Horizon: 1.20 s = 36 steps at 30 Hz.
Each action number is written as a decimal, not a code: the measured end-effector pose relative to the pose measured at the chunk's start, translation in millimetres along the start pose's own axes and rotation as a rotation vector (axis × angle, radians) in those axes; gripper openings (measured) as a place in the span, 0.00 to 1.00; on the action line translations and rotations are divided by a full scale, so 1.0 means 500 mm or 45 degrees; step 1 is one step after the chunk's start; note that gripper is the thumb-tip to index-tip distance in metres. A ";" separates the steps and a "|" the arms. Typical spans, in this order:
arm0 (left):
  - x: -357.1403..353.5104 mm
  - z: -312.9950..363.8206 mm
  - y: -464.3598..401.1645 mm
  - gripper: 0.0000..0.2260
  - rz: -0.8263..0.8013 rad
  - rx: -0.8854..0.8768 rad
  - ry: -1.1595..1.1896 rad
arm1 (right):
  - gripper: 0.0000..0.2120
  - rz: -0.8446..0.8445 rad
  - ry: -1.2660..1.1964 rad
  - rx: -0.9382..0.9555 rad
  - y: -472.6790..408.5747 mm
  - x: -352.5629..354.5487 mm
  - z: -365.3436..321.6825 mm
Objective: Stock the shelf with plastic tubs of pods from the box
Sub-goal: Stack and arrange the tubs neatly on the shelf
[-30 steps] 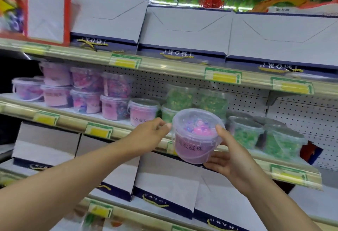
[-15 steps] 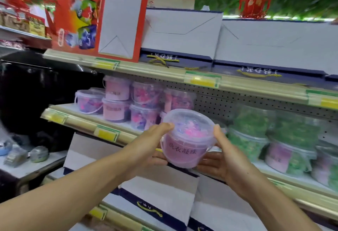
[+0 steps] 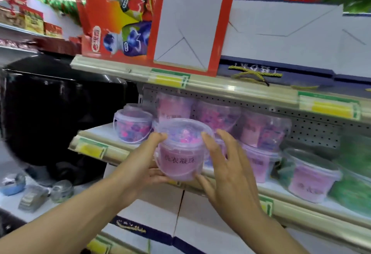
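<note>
Clear plastic, tinted pink by what it holds, makes up the tub (image 3: 183, 149) held at the middle of the view, in front of the middle shelf (image 3: 112, 131) edge. It stands nearly upright, its axis running bottom to top with the lid tipped slightly toward the camera, so the round lid and the pink and purple pods under it show. A pink label with dark printed characters faces the camera, and a thin clear handle hangs down across its front. The left hand (image 3: 140, 165) grips the tub from the left, thumb up at the lid's rim and fingers curled under the base. The right hand (image 3: 226, 165) holds the other side, thumb at the rim, lower fingers reaching under, the remaining fingers spread loosely. Behind it more pink tubs (image 3: 259, 133) stand stacked on the shelf, one single tub (image 3: 133, 126) at the left end.
</note>
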<state>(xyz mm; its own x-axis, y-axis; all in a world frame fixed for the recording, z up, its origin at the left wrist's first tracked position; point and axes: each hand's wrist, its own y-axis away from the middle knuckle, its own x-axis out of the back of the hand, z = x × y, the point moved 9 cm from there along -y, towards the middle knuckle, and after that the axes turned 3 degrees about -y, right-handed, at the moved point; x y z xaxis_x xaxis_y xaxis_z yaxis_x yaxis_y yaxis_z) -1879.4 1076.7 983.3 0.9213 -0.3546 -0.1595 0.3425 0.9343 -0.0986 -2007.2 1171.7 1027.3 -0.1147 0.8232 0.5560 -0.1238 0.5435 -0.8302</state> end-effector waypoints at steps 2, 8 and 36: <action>0.036 0.013 -0.005 0.05 0.022 -0.012 -0.053 | 0.32 0.107 -0.021 0.102 -0.028 -0.015 -0.037; 0.119 0.040 -0.011 0.18 0.022 -0.106 -0.256 | 0.12 0.229 -0.259 0.217 -0.103 -0.039 -0.098; 0.331 0.083 -0.311 0.28 0.228 -0.686 -0.708 | 0.27 0.171 0.123 -0.117 -0.297 -0.280 -0.196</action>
<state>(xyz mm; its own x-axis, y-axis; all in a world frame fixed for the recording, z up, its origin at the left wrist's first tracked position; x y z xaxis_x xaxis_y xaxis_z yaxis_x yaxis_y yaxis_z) -1772.4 874.3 1013.1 0.9595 0.0019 0.2817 0.1752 0.7789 -0.6021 -1876.4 991.7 1068.6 -0.0282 0.8990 0.4369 -0.0226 0.4364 -0.8995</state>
